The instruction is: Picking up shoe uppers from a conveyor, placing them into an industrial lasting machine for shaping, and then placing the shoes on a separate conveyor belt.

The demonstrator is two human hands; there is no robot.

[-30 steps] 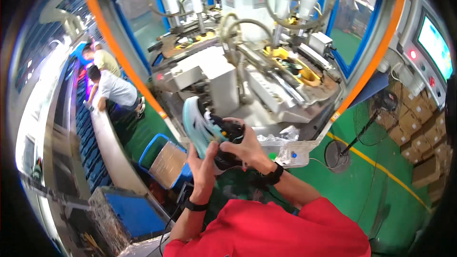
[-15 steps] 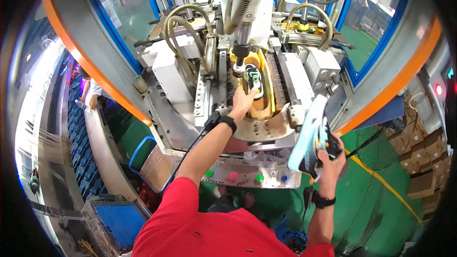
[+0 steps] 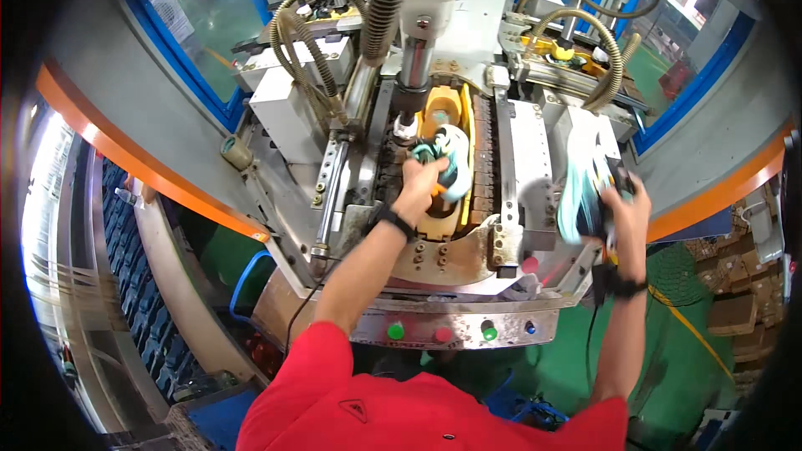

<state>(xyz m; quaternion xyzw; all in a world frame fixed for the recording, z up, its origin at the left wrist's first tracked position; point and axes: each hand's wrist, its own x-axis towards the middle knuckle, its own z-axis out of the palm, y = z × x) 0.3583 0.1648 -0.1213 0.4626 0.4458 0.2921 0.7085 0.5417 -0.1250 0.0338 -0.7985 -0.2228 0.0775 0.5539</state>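
Observation:
My left hand [image 3: 422, 185] is closed on a teal, white and black shoe [image 3: 457, 165] at the yellow mould [image 3: 441, 104] of a press machine. That shoe looks tilted, partly above the mould. In my right hand [image 3: 626, 213] is a second shoe [image 3: 576, 192], with a pale teal and white sole. I hold it off to the right of the mould, blurred by motion, and its dark upper lies against my fingers. Directly over the left-hand shoe stands a metal press cylinder [image 3: 415, 67].
Metal clamps and white blocks [image 3: 288, 121] flank the mould. A front panel [image 3: 418, 330] carries coloured buttons. Orange-edged machine walls [image 3: 159, 196] curve around both sides. On the left runs a conveyor with dark pieces [image 3: 138, 238]; cardboard boxes [image 3: 735, 313] are stacked at right.
My left hand has pulled the shoe toward me and tilted it in the mould. My right hand has brought the other shoe up and forward. The view has shifted closer to the machine.

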